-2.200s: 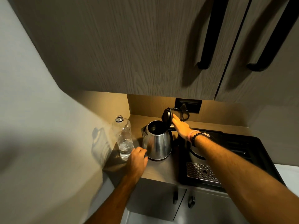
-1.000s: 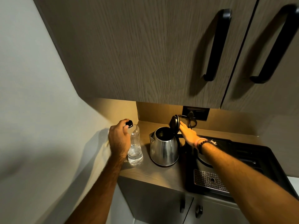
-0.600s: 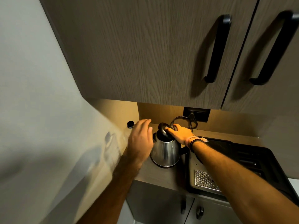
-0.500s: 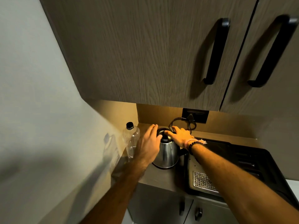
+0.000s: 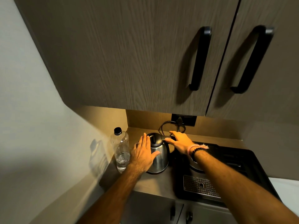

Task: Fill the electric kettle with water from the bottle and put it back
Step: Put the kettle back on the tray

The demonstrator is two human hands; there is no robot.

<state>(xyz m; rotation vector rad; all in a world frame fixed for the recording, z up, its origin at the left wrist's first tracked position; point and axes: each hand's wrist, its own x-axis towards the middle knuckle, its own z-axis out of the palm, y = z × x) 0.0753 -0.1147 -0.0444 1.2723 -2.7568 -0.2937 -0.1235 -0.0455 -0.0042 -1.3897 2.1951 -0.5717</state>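
Note:
A steel electric kettle stands on the wooden counter with its black lid down. My left hand lies flat against the kettle's left side, fingers straight and thumb across the front. My right hand rests spread on top of the black handle behind the lid, not closed around it. A clear plastic bottle with a black cap on stands upright just left of the kettle, with a little water at the bottom. Neither hand touches the bottle.
A black coffee machine tray with a metal drip grate sits right of the kettle. The kettle's cord loops to a wall socket behind. Upper cabinets hang low overhead. A wall closes the left side.
The bottle got its cap back and my left hand left it for the kettle's side. My right hand pushed the open lid down, so the kettle is now closed.

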